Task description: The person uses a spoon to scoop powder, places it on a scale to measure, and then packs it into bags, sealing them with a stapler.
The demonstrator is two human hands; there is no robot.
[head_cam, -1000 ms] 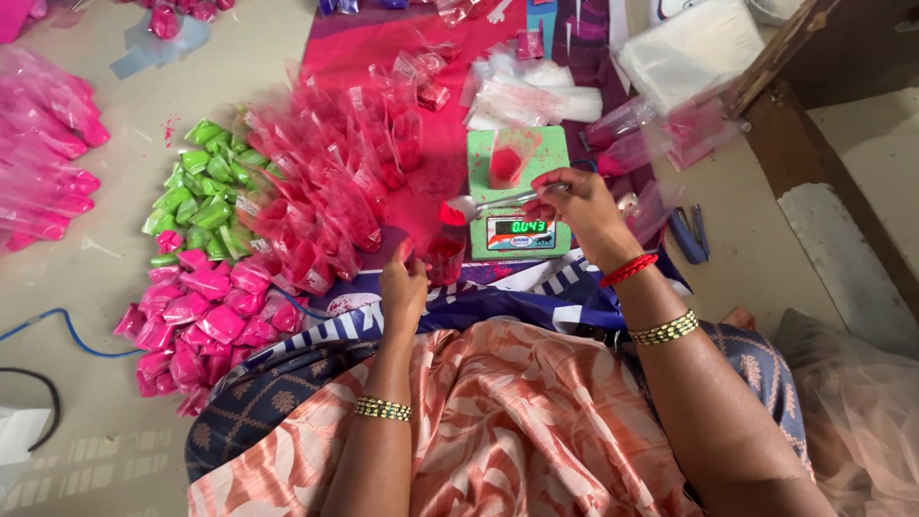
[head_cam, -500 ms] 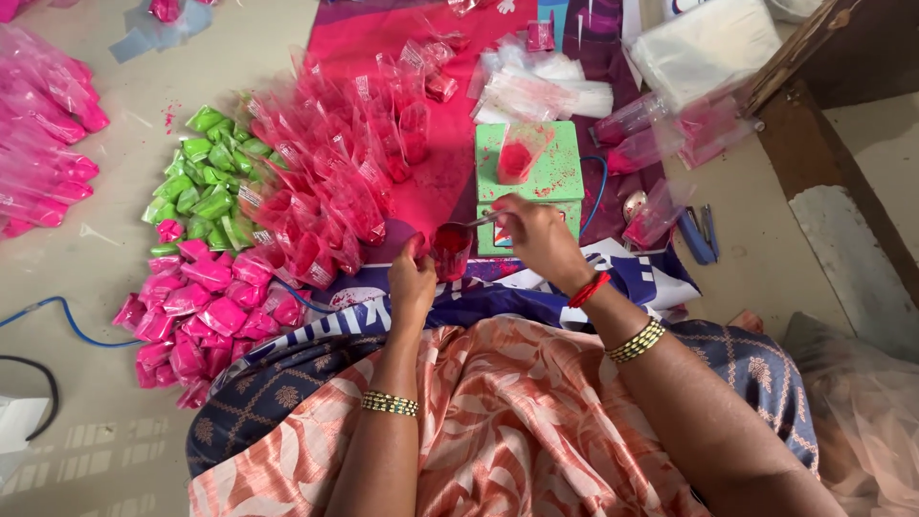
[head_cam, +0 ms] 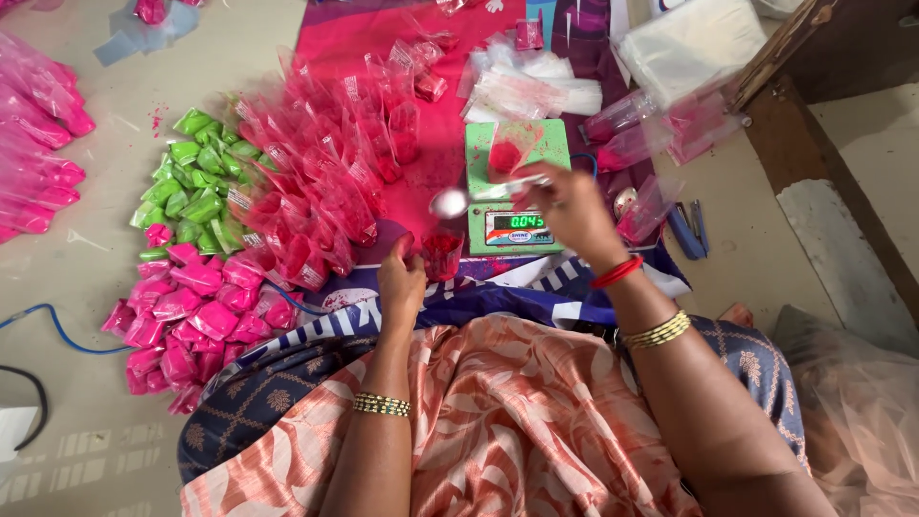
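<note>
Left hand (head_cam: 402,282): pinches the mouth of a small clear pouch of red powder (head_cam: 442,254), just in front of the scale.
Right hand (head_cam: 565,206): grips a metal spoon (head_cam: 459,199), its bowl above the pouch.
Digital scale (head_cam: 512,196): green platform carrying a little heap of red powder (head_cam: 504,155).
Risk: a tilted spoon or slack pouch mouth could spill powder onto the printed cloth (head_cam: 536,287).
Nearby: filled red pouches (head_cam: 325,182), green packets (head_cam: 196,187), pink packets (head_cam: 196,306).
</note>
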